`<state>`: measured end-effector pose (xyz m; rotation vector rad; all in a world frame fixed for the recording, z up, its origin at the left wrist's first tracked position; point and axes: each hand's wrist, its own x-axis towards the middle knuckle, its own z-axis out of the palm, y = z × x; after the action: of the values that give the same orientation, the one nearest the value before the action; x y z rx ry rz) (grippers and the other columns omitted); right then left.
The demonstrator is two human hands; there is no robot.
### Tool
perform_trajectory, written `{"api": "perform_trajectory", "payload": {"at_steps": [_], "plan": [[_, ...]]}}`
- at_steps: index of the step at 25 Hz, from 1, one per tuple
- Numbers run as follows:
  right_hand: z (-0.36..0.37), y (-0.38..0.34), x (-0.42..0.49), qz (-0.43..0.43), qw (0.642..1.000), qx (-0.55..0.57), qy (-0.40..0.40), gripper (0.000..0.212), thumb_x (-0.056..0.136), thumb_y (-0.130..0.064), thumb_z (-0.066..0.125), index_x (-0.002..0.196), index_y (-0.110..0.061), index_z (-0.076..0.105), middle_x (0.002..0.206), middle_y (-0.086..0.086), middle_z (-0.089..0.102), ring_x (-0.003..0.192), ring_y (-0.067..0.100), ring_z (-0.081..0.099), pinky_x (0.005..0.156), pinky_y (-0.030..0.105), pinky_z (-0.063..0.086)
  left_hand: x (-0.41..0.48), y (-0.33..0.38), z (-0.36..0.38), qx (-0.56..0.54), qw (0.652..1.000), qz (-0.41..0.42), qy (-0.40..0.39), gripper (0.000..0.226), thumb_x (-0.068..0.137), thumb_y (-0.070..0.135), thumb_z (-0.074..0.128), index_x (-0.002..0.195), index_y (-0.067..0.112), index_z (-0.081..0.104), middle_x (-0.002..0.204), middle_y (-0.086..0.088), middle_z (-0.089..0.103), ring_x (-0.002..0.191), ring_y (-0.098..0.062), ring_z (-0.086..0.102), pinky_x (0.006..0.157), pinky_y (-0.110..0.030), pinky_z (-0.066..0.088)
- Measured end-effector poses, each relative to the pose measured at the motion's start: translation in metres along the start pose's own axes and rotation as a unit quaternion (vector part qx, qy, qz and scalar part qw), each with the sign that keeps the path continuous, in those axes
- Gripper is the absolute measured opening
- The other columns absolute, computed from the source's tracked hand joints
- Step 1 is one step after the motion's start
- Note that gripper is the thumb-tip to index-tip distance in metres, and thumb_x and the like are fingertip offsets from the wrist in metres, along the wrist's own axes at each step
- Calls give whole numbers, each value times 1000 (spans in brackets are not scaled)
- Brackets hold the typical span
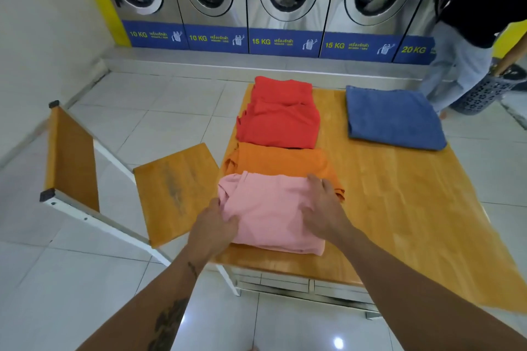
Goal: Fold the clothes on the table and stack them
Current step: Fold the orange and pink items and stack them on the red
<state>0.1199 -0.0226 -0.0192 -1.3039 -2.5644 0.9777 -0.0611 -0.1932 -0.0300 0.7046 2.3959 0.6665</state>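
I'm leaning over the wooden table point(399, 208) with both hands on the pink garment point(271, 214), which is lying folded at the near left corner, its left side right at the table's edge. My left hand point(212, 226) is pinching the bunched cloth on that side, fingers curled together and clamped on a fold; I'm holding it there, I think, to keep the loose part from slipping off toward the chair point(174, 194). My right hand point(322, 205) is pressing flat on top, fingers spread apart, smoothing and pinning the fold so it isn't springing open.

Beyond it the orange garment point(279, 161) is lying folded, its near edge tucked under the pink one, and the red garment point(281, 117) is sitting just past that, touching it. The blue towel point(393, 118) is resting apart at the far right.

Nothing is stacked yet, by the look of it. I'm seeing plenty of bare wood to my right for building the pile; the left is tight against the edge.
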Motion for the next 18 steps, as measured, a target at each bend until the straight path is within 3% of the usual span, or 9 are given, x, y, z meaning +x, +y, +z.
{"api": "perform_trajectory", "payload": {"at_steps": [2,4,7,9,12,14,16,18], "plan": [[3,-3,-5,-1,999,-40,10,74,91,-16,56,154,-18,18,157,13,16,139,41,30,110,48,35,6,3,-5,63,994,35,79,63,89,37,54,143,15,31,136,-13,45,119,-33,48,96,-44,44],[7,-10,-10,-2,998,-65,8,74,91,-17,56,154,-18,17,160,14,10,142,42,24,112,49,32,10,11,-6,114,975,128,142,58,88,32,54,141,17,36,132,-11,45,116,-30,47,95,-43,44],[11,-18,-13,10,996,-81,29,74,91,-19,55,154,-20,17,162,14,6,144,43,20,114,50,32,17,22,0,162,936,269,157,54,86,27,53,138,16,45,131,-8,48,117,-27,49,95,-42,46],[14,-20,-16,15,992,-113,53,72,91,-25,52,154,-21,17,163,15,6,145,42,17,115,50,28,20,27,10,189,920,310,149,53,84,27,46,136,14,47,136,-10,49,124,-29,46,99,-45,44],[34,-15,-23,-17,978,-205,35,70,90,-45,32,154,-24,17,163,17,8,148,42,12,116,55,23,24,17,29,225,919,312,86,62,86,36,30,144,16,38,152,-12,37,142,-28,29,114,-45,29],[51,-2,-22,1,973,-228,-15,79,84,-58,15,157,-30,5,166,13,0,151,39,3,116,60,16,28,1,43,246,925,287,37,67,90,45,23,153,22,21,162,-9,17,149,-26,12,120,-47,14],[60,12,-15,16,972,-233,-34,78,85,-62,14,156,-35,-7,167,8,-8,152,35,-2,116,63,12,31,-12,53,249,930,270,23,69,92,53,20,155,27,11,165,-4,6,151,-24,3,120,-52,8],[61,16,-9,14,971,-237,-41,76,88,-61,20,154,-38,-11,166,5,-11,152,33,-5,116,62,12,33,-15,57,247,931,266,30,70,91,55,21,156,27,12,165,-4,8,151,-24,5,119,-54,8]]}}
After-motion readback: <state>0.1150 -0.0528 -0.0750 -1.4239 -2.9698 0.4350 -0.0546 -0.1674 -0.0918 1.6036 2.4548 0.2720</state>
